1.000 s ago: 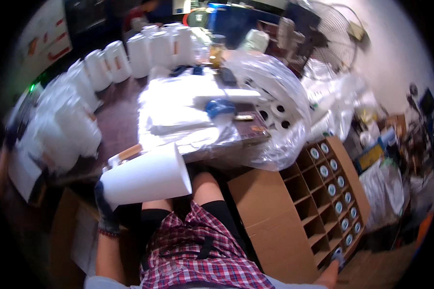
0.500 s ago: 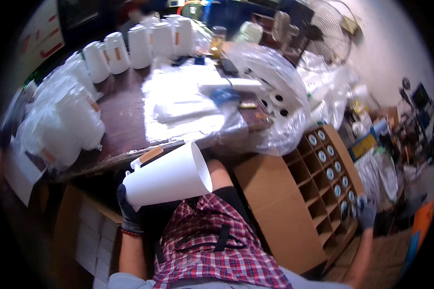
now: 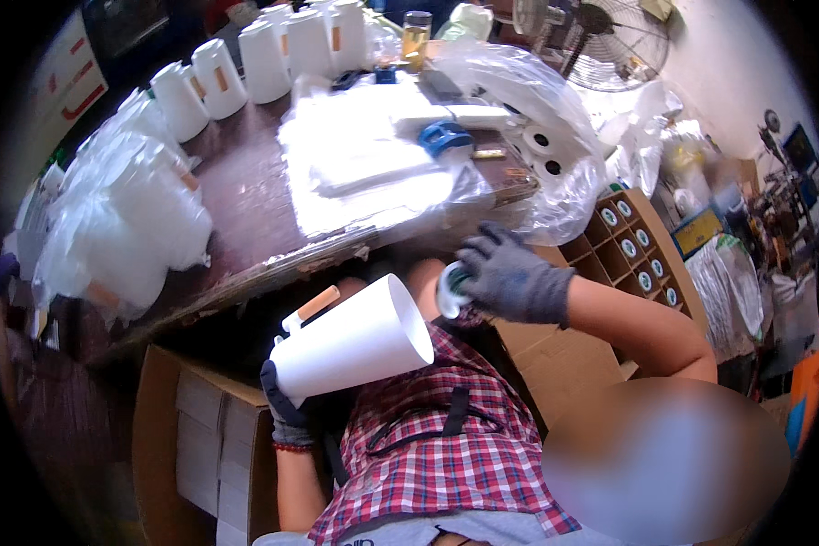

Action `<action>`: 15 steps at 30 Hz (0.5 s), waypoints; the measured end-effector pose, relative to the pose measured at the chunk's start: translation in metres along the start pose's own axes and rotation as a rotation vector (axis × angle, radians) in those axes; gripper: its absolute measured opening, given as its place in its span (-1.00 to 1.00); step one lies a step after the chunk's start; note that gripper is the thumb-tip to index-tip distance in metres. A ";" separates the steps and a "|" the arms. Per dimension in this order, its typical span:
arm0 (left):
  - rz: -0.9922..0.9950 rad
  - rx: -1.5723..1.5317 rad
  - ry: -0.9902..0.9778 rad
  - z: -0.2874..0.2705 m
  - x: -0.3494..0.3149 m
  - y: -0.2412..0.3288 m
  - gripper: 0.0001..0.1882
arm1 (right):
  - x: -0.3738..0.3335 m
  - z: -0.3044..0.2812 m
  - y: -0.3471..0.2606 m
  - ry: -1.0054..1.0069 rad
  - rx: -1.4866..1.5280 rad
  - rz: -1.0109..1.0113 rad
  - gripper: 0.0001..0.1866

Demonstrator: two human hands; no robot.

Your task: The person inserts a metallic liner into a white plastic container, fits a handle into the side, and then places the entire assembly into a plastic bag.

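My left hand (image 3: 287, 408), in a dark grey glove, grips the narrow end of a white tapered jug shell (image 3: 355, 341) with a tan side handle (image 3: 318, 302). The shell lies tilted over my lap, its wide open end facing right. To the right of that opening, my gloved right hand (image 3: 519, 280) holds a small rounded white piece with green on it (image 3: 449, 291), lid-like in look; the fingers hide part of it. The two held things are apart. Beneath my right forearm stands a divided cardboard carton (image 3: 555, 364) with several round-topped pieces in its cells.
A dark table (image 3: 246, 191) carries upright white jugs (image 3: 264, 59), bagged white jugs (image 3: 127, 218), a stack of plastic bags (image 3: 364, 164) and a blue tape dispenser (image 3: 445, 138). Another carton (image 3: 159, 419) is at my lower left. A person's arm (image 3: 2, 337) shows at the left edge.
My right hand has come from the carton at the right to near the shell's open end, bringing the small white-and-green piece. In the picture, the shell sits slightly farther right, still in my left hand.
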State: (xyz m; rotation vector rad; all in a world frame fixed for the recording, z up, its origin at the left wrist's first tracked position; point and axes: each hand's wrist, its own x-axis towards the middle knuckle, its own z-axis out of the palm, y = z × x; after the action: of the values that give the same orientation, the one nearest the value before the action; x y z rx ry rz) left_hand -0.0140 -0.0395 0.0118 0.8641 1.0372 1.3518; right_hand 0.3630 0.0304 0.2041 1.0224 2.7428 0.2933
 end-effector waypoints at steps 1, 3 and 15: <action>0.058 0.191 0.018 0.001 -0.004 -0.002 -0.20 | 0.019 -0.005 -0.010 -0.014 -0.005 -0.066 -0.71; -0.133 -0.347 0.102 -0.013 -0.006 -0.015 -0.24 | 0.053 -0.012 -0.027 -0.096 0.034 -0.133 -0.72; -0.099 -0.255 0.164 -0.035 -0.006 -0.028 -0.21 | 0.089 0.050 -0.005 0.320 1.079 -0.158 -0.69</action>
State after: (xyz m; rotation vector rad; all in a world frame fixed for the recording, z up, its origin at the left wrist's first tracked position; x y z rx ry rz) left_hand -0.0367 -0.0499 -0.0251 0.5136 0.9922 1.4511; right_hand 0.3067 0.0919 0.1442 0.9527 3.2257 -1.2761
